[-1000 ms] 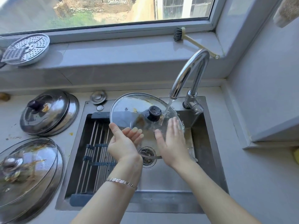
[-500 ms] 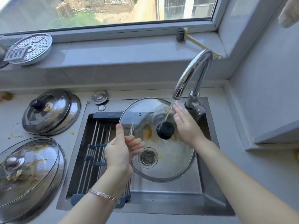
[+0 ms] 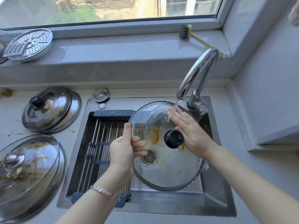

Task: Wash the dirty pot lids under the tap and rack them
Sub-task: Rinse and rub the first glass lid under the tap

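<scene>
Head view: the left hand (image 3: 121,149) pinches the glass lid (image 3: 169,172) at its rim, thumb on top and fingers curled beneath, over the sink (image 3: 161,206). The right hand (image 3: 191,131) lies flat on it, fingers together, under the tap (image 3: 199,70). Orange smears show on the glass. The rack (image 3: 100,143) holds no lid, and dirty lids (image 3: 48,109) wait on the counter, so the job looks barely begun.

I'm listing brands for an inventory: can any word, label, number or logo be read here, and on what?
None readable. No text shows on the glass lid, the tap, the steel lid, the steamer plate or the brush; the view through the window is too blurred to tell.
</scene>
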`<state>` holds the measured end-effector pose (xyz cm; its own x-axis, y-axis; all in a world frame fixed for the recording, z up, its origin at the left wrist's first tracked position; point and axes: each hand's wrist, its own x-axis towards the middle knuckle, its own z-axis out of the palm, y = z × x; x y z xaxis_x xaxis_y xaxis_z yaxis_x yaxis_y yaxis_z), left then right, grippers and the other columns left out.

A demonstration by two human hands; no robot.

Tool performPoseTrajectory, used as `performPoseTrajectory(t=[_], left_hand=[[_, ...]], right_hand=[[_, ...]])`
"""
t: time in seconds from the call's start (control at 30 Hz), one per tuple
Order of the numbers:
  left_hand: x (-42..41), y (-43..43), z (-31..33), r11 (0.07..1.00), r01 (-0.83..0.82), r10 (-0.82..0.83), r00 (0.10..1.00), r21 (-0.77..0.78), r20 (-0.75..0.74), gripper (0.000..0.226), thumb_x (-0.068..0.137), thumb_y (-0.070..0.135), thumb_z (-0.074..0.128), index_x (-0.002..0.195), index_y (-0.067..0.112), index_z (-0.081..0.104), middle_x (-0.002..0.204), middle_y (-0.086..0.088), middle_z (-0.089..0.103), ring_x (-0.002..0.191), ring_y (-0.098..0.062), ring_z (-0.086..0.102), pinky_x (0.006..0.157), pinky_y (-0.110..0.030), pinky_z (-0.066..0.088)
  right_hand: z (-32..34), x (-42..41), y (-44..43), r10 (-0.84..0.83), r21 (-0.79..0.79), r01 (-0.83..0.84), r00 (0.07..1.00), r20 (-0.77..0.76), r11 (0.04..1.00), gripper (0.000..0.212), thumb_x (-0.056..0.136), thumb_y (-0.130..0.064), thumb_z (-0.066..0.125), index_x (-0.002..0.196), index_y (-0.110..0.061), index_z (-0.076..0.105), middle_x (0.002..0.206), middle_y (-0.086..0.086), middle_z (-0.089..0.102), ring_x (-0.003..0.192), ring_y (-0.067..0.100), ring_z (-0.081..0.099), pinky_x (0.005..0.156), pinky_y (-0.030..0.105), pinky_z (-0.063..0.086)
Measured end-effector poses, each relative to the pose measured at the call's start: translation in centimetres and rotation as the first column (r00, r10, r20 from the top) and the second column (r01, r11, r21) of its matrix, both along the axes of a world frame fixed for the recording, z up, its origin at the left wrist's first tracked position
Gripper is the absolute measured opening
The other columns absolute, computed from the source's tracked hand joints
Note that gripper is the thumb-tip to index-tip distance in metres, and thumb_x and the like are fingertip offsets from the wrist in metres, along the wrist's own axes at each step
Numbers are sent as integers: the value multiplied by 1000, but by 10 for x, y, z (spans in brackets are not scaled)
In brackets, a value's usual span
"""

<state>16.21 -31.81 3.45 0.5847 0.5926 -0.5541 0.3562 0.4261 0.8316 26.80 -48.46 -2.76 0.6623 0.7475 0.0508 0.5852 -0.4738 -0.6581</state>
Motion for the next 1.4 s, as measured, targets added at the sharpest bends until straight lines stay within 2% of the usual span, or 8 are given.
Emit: performPoseTrajectory(t=[0.23, 0.4, 0.57, 0.7, 0.8, 1.03, 1.23, 1.4], left_hand=[[6, -4, -4, 1000, 14, -15, 1000, -26, -23, 45, 92, 42, 48, 69, 4, 48, 52, -14, 55, 33, -15, 55, 34, -19, 45], [23, -15, -2, 998, 41, -42, 999, 53, 25, 48, 92, 39, 49, 61, 3, 49, 48, -9, 54, 38, -17, 53, 36, -18, 45], [37, 6, -4, 996, -81, 81, 997, 45, -9, 51, 90, 48, 48, 58, 10, 57, 44, 2, 59, 42, -10, 56, 43, -17, 45], [35, 5, -2, 992, -110, 109, 994, 67, 21, 49, 91, 45, 49, 60, 8, 54, 45, 1, 58, 46, -13, 55, 40, -16, 44], [28, -12, 3, 997, -60, 57, 997, 47, 51, 47, 93, 40, 48, 60, 8, 59, 39, 4, 58, 34, -9, 55, 33, -17, 44], [26, 16, -11, 970, -236, 237, 971, -65, 10, 47, 90, 48, 50, 69, 7, 59, 56, -5, 67, 55, -17, 66, 58, -27, 56], [14, 37, -23, 927, -336, 323, 941, -167, -101, 48, 91, 49, 49, 72, 5, 52, 51, -4, 62, 39, -13, 60, 40, -23, 51], [2, 25, -28, 929, -267, 206, 949, -257, -240, 42, 95, 38, 46, 106, -2, 54, 95, -16, 65, 41, -16, 64, 34, -24, 50]], right_hand=[[22, 17, 11, -19, -28, 10, 934, -356, 1000, 43, 102, -29, 23, 145, -27, 18, 149, -19, 9, 141, -4, 1, 111, 6, -1], [46, -18, 74, -140, -271, 123, 989, -44, 955, 58, 98, -38, 13, 149, -12, 1, 158, 3, -7, 144, 11, -8, 115, 26, -8], [28, -87, 82, -181, -10, 188, 958, 224, 982, 57, 99, -32, 10, 138, -4, 41, 146, 12, 39, 138, 23, 29, 112, 36, 17], [33, -64, 90, -223, 16, 227, 938, 266, 974, 53, 95, -34, 21, 135, -9, 47, 143, 10, 44, 136, 25, 36, 112, 37, 18], [49, -23, 106, -269, -112, 288, 950, 162, 951, 64, 90, -40, 12, 146, -12, 26, 155, 5, 21, 144, 19, 14, 116, 33, 4], [10, -84, 69, 24, -7, -24, 952, 306, 1000, 48, 98, -32, 23, 139, -12, 40, 146, 5, 39, 138, 21, 30, 113, 40, 19], [-14, -68, -5, -46, -232, 20, 993, -110, 973, 102, 70, -84, 17, 147, -22, -6, 155, -7, -11, 139, -1, -16, 115, 22, -7], [-16, -67, -14, 145, -222, -116, 982, 120, 968, 68, 74, -15, 65, 136, -16, 37, 135, 16, 51, 122, 32, 52, 98, 44, 45]])
